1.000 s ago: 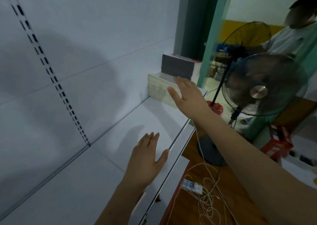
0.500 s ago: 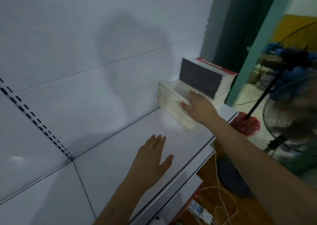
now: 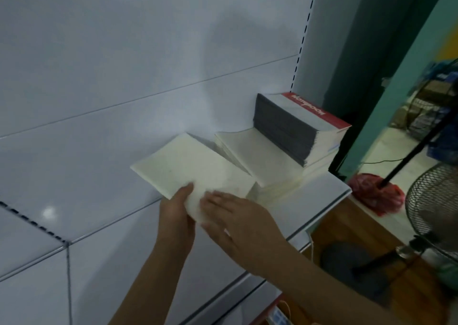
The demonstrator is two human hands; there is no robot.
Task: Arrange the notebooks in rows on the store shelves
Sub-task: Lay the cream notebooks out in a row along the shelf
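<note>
— That white store shelf (image 3: 319,196) is nearly bare, isn't it? Only the far right end has anything on it.

— Yes, and it's all pushed into the corner where the back panel (image 3: 148,77) meets the slotted upright. I'd guess that's a holding spot, so the long run of shelf to the left is free for laying out rows.

— What's in the corner?

— A low stack of cream notebooks (image 3: 250,151) lying flat, and on top of it a taller stack of grey-spined notebooks (image 3: 285,129) with a red band across the top cover. The grey ones sit toward the right, so a step of cream cover shows on the left.

— And the person?

— They hold a cream notebook bundle (image 3: 188,166) just left of the cream stack, raised off the shelf and tilted, far edge up near the back panel. Whether it's one thick book or several, I can't tell; the near corner is blurred.

— How is it held?

— The left hand (image 3: 177,215) pinches the near edge, thumb on top, fingers underneath. The right hand (image 3: 238,223) lies flat and spread over the near right corner, pressing down. To me that looks like steadying the covers so nothing slides off on the way to its place.

— So the rows haven't begun?

— Not from what I see; the shelf surface to the left shows no notebooks at all.
</note>
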